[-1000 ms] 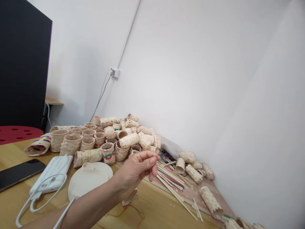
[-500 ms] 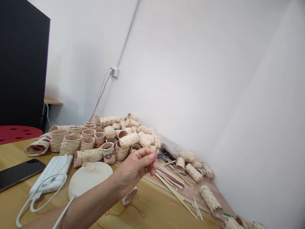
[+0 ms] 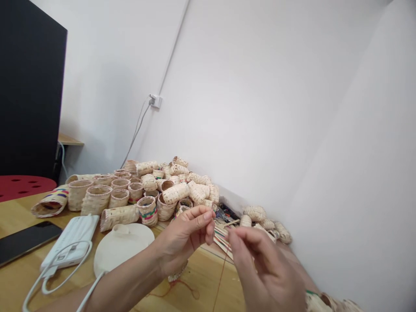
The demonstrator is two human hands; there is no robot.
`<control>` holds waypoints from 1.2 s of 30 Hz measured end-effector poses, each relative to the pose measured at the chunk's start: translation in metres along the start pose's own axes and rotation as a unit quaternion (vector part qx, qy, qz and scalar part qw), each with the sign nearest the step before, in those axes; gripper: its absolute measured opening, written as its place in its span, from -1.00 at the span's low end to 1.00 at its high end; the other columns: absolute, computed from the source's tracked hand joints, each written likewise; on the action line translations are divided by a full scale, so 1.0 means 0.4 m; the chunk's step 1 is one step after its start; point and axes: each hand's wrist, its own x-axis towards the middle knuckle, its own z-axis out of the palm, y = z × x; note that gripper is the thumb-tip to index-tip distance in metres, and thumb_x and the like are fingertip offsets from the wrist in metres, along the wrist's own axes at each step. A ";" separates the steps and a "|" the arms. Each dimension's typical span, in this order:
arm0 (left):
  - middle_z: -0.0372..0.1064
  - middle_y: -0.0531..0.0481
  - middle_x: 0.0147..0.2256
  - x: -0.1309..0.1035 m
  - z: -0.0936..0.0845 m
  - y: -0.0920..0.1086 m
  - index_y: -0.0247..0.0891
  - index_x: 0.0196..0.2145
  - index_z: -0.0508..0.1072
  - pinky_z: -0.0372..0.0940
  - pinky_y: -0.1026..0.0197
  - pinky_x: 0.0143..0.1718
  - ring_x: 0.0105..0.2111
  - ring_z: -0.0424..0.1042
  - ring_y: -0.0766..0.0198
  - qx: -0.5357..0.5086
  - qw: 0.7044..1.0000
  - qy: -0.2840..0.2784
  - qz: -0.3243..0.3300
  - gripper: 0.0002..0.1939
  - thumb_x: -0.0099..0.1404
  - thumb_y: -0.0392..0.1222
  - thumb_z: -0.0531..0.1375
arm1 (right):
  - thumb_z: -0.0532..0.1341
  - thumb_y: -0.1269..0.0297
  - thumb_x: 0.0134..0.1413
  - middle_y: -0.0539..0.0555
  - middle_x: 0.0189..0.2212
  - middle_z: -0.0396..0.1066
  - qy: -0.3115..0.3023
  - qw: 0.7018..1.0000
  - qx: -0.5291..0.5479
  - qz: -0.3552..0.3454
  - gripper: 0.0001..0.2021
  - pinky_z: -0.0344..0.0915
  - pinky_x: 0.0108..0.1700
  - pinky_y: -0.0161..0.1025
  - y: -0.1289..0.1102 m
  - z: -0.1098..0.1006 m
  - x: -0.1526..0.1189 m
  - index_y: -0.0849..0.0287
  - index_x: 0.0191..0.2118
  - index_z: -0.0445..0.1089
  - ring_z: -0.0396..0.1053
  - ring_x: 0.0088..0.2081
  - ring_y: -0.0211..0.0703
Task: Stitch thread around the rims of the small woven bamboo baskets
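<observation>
My left hand is raised over the table, thumb and forefinger pinched together; whatever sits between their tips is too small to make out. To its right, my slightly blurred right hand pinches a thin red thread, which hangs down from the fingertips. A small gap separates the two hands' fingertips. Beneath my left wrist lies a little woven basket, mostly hidden. Loose red thread curls on the tabletop beside it.
Many woven baskets are piled at the back. Flat strips lie behind my hands. On the left are a round white pad, a white power strip with a cable, and a black phone. A white wall stands behind.
My right hand has come into view from the lower right, with the red thread hanging from its fingers. My left hand stays almost where it was, still pinched.
</observation>
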 end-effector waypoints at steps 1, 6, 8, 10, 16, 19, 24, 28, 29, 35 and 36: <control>0.32 0.03 -0.57 -0.002 0.001 -0.004 -0.37 -0.40 0.42 0.21 0.38 -0.48 -0.58 0.29 0.41 -0.001 1.000 -0.003 -0.003 -0.82 0.19 -0.20 0.32 | 0.25 0.22 0.08 -0.06 -0.49 0.51 0.043 0.998 -0.037 0.022 -0.92 0.34 -0.40 -0.35 0.021 0.019 0.006 0.03 -0.40 0.46 0.44 -0.46 -0.22; 0.29 0.02 -0.56 -0.009 0.000 -0.022 -0.39 -0.41 0.42 0.20 0.39 -0.46 -0.56 0.27 0.42 -0.003 0.999 -0.039 -0.019 -0.82 0.27 -0.21 0.25 | 0.13 0.11 0.17 0.02 -0.35 0.52 0.052 0.992 -0.029 0.114 -0.77 0.35 -0.35 -0.35 0.078 0.074 0.007 0.12 -0.29 0.44 0.48 -0.34 -0.18; 0.27 0.03 -0.56 -0.009 -0.001 -0.026 -0.39 -0.42 0.42 0.18 0.39 -0.46 -0.56 0.27 0.43 -0.004 0.999 -0.043 -0.025 -0.82 0.28 -0.21 0.24 | 0.13 0.10 0.18 0.01 -0.40 0.50 0.050 0.992 -0.016 0.118 -0.76 0.34 -0.37 -0.36 0.081 0.081 0.002 0.13 -0.30 0.43 0.47 -0.38 -0.21; 0.27 0.03 -0.57 -0.007 -0.003 -0.028 -0.39 -0.43 0.42 0.17 0.39 -0.47 -0.57 0.26 0.43 -0.005 0.999 -0.042 -0.027 -0.81 0.28 -0.21 0.24 | 0.13 0.10 0.18 -0.01 -0.46 0.48 0.052 0.993 -0.014 0.109 -0.76 0.32 -0.42 -0.37 0.079 0.083 0.000 0.14 -0.32 0.42 0.45 -0.43 -0.23; 0.27 0.03 -0.58 -0.008 -0.003 -0.032 -0.39 -0.44 0.43 0.16 0.38 -0.47 -0.57 0.25 0.42 0.009 0.999 -0.037 -0.027 -0.80 0.24 -0.19 0.27 | 0.11 0.11 0.19 -0.02 -0.50 0.45 0.051 0.994 -0.015 0.098 -0.76 0.29 -0.45 -0.38 0.075 0.084 0.002 0.15 -0.33 0.40 0.43 -0.44 -0.24; 0.27 0.04 -0.58 -0.010 -0.002 -0.033 -0.39 -0.43 0.44 0.16 0.38 -0.45 -0.57 0.24 0.43 0.017 0.999 -0.031 -0.025 -0.80 0.24 -0.18 0.28 | 0.10 0.11 0.20 -0.03 -0.52 0.43 0.043 0.994 -0.014 0.100 -0.76 0.28 -0.45 -0.38 0.075 0.085 0.003 0.16 -0.33 0.39 0.42 -0.47 -0.24; 0.28 0.03 -0.58 -0.009 -0.004 -0.034 -0.38 -0.42 0.45 0.15 0.38 -0.46 -0.57 0.25 0.43 0.021 0.999 -0.025 -0.024 -0.81 0.22 -0.18 0.30 | 0.09 0.12 0.21 -0.03 -0.53 0.42 0.033 0.993 -0.005 0.109 -0.76 0.28 -0.46 -0.37 0.074 0.085 0.004 0.16 -0.32 0.37 0.40 -0.49 -0.25; 0.29 0.03 -0.58 -0.008 -0.004 -0.033 -0.38 -0.42 0.46 0.16 0.38 -0.45 -0.57 0.26 0.43 0.022 0.999 -0.023 -0.023 -0.81 0.22 -0.18 0.29 | 0.11 0.11 0.18 -0.03 -0.55 0.42 0.053 0.992 0.000 0.116 -0.76 0.26 -0.47 -0.39 0.068 0.088 0.005 0.15 -0.35 0.39 0.42 -0.45 -0.22; 0.29 0.04 -0.58 -0.008 -0.005 -0.033 -0.38 -0.42 0.46 0.17 0.38 -0.45 -0.57 0.26 0.43 0.022 0.999 -0.023 -0.023 -0.81 0.22 -0.18 0.29 | 0.11 0.11 0.18 -0.03 -0.55 0.42 0.060 0.991 0.005 0.120 -0.75 0.26 -0.47 -0.38 0.066 0.089 0.005 0.16 -0.35 0.39 0.43 -0.44 -0.21; 0.29 0.04 -0.58 -0.008 -0.006 -0.033 -0.38 -0.42 0.46 0.15 0.40 -0.48 -0.57 0.25 0.43 0.021 0.999 -0.017 -0.020 -0.81 0.20 -0.19 0.31 | 0.11 0.08 0.17 -0.03 -0.51 0.43 0.063 0.990 0.008 0.129 -0.74 0.26 -0.45 -0.37 0.066 0.092 0.004 0.15 -0.34 0.40 0.41 -0.45 -0.22; 0.29 0.04 -0.58 -0.007 -0.006 -0.034 -0.38 -0.42 0.46 0.15 0.40 -0.48 -0.57 0.25 0.43 0.021 0.999 -0.016 -0.020 -0.81 0.19 -0.18 0.32 | 0.11 0.08 0.18 -0.03 -0.50 0.44 0.061 0.990 0.008 0.129 -0.74 0.27 -0.44 -0.37 0.068 0.091 0.004 0.14 -0.34 0.40 0.40 -0.46 -0.23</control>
